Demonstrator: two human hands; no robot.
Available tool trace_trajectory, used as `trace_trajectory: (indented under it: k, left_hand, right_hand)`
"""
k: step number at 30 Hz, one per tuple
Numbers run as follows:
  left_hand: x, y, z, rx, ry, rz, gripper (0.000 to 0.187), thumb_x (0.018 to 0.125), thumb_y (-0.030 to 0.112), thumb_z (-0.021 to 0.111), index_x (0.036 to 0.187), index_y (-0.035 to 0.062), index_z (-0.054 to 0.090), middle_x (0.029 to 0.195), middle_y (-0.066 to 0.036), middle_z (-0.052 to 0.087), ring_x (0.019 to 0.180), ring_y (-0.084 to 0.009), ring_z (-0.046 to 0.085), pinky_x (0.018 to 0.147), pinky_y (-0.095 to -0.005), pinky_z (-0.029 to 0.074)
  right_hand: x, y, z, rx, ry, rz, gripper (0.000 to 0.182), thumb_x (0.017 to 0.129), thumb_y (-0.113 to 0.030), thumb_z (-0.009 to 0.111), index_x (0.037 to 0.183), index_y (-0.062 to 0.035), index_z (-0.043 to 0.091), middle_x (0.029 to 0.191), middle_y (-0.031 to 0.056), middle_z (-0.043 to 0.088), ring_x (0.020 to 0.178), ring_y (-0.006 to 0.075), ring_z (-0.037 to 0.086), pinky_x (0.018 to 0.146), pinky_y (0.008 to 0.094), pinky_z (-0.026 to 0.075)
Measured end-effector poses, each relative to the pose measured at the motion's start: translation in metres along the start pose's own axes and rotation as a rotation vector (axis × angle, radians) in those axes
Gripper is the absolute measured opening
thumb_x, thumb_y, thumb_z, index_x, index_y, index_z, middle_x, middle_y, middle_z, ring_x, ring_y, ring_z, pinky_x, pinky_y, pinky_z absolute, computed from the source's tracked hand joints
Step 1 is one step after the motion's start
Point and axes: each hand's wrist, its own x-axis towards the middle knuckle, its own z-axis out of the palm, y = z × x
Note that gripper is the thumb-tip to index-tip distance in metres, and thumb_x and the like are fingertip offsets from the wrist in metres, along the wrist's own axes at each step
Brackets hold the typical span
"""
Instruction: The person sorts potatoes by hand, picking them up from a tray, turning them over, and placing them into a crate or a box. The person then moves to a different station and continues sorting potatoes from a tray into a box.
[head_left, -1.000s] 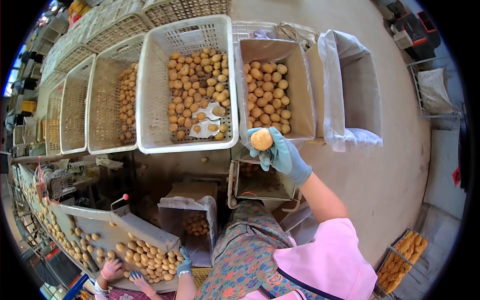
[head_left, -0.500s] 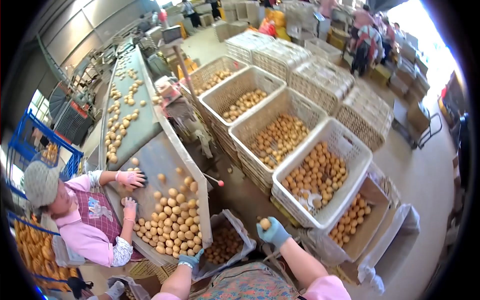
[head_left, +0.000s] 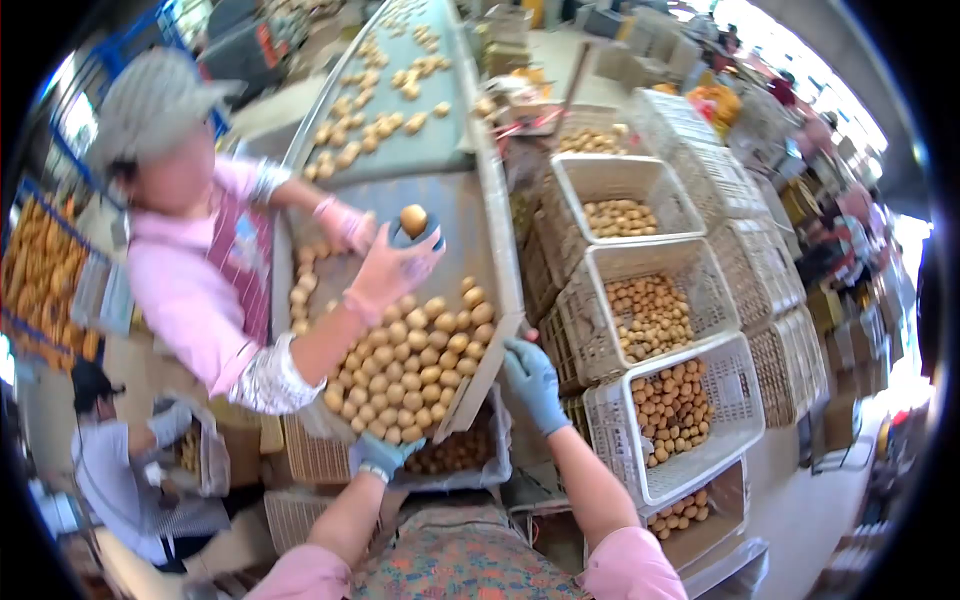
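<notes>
My left hand (head_left: 385, 455), in a blue glove, is at the lower edge of the sorting tray (head_left: 490, 392), just below a heap of round brown fruits (head_left: 405, 370). Its fingers are spread and it holds nothing. My right hand (head_left: 535, 383), also blue-gloved, is beside the tray's right corner, near a small red knob. Its fingers are loosely extended, with no fruit visible in them. Beneath the tray edge, a lined bin (head_left: 495, 470) with darker fruits is partly hidden by my left arm.
A co-worker (head_left: 200, 240) on the left holds up one fruit (head_left: 413, 220) over the tray. A conveyor (head_left: 430, 150) carries fruits at the back. White crates (head_left: 745, 400) with fruits line the right side. Another person (head_left: 130, 470) bends at lower left.
The fruit in my right hand is gone, and that hand has moved to the tray's corner. My left hand has opened along the tray edge. The co-worker has raised a fruit; the view has turned.
</notes>
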Motion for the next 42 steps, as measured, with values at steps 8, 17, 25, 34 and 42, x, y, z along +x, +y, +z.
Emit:
trace_trajectory:
  k: [8, 17, 25, 34, 42]
  left_hand:
    - [0.000, -0.011, -0.014, -0.351, 0.195, -0.029, 0.074, 0.103, 0.064, 0.040, 0.162, 0.0216, 0.031, 0.167, -0.011, 0.033, 0.150, -0.0399, 0.037, 0.114, -0.0688, 0.040]
    - [0.003, -0.018, -0.033, -0.599, 0.171, -0.133, 0.080, 0.100, 0.071, 0.042, 0.162, 0.0219, 0.030, 0.167, -0.013, 0.030, 0.149, -0.0467, 0.035, 0.112, -0.0784, 0.035]
    - [0.000, -0.016, -0.041, -0.719, 0.112, -0.156, 0.073, 0.103, 0.062, 0.040, 0.162, 0.0189, 0.032, 0.167, -0.013, 0.031, 0.150, -0.0464, 0.035, 0.112, -0.0786, 0.034]
    - [0.001, -0.015, -0.044, -0.659, 0.131, -0.176, 0.076, 0.104, 0.066, 0.036, 0.163, 0.0198, 0.029, 0.167, -0.013, 0.031, 0.150, -0.0462, 0.035, 0.113, -0.0770, 0.034]
    - [0.002, -0.012, -0.035, -0.607, 0.189, -0.173, 0.076, 0.102, 0.069, 0.036, 0.161, 0.0217, 0.035, 0.166, -0.012, 0.035, 0.150, -0.0408, 0.036, 0.116, -0.0686, 0.034]
  right_hand:
    - [-0.067, -0.010, 0.106, -0.546, -0.230, -0.333, 0.026, 0.085, -0.020, 0.071, 0.111, -0.0156, 0.073, 0.118, 0.0023, 0.070, 0.127, 0.0290, 0.057, 0.123, 0.0711, 0.020]
    - [-0.064, -0.014, 0.108, -0.720, -0.228, -0.358, 0.028, 0.085, -0.018, 0.069, 0.113, -0.0161, 0.071, 0.116, -0.0004, 0.070, 0.127, 0.0255, 0.057, 0.124, 0.0679, 0.020]
    - [-0.062, -0.021, 0.113, -0.763, -0.188, -0.333, 0.024, 0.085, -0.018, 0.069, 0.109, -0.0170, 0.074, 0.109, -0.0004, 0.073, 0.123, 0.0249, 0.061, 0.125, 0.0657, 0.021]
    - [-0.070, -0.064, 0.161, -0.817, -0.159, -0.241, 0.043, 0.083, -0.033, 0.078, 0.122, -0.0157, 0.070, 0.149, 0.0151, 0.052, 0.142, 0.0402, 0.042, 0.121, 0.0648, 0.023]
    - [-0.070, -0.061, 0.237, -1.066, -0.510, -0.057, 0.065, 0.079, -0.040, 0.083, 0.137, -0.0165, 0.063, 0.153, 0.0044, 0.049, 0.147, 0.0336, 0.037, 0.121, 0.0702, 0.019]
